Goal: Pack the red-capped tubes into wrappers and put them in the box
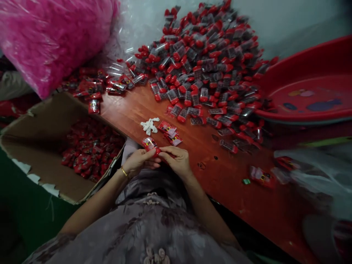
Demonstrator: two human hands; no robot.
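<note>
Both hands meet at the table's near edge around one small clear container with a red cap and a red printed card (150, 144). My left hand (140, 160) grips its lower side, thumb on top. At its lower right end, my right hand (176, 158) pinches with thumb and fingers. Just beyond lie a few red printed cards (170, 132), partly overlapping, and a crumpled white bit (150, 125). Farther back rises a big heap of clear containers with red caps (203, 66).
An open cardboard box (35, 146) at my left holds many red packets (88, 157). A bulging pink plastic bag (55, 40) overhangs it. A red basin (308, 80) stands right. More red cards (261, 176) and clear plastic bags (313, 179) lie on the wooden table (203, 161).
</note>
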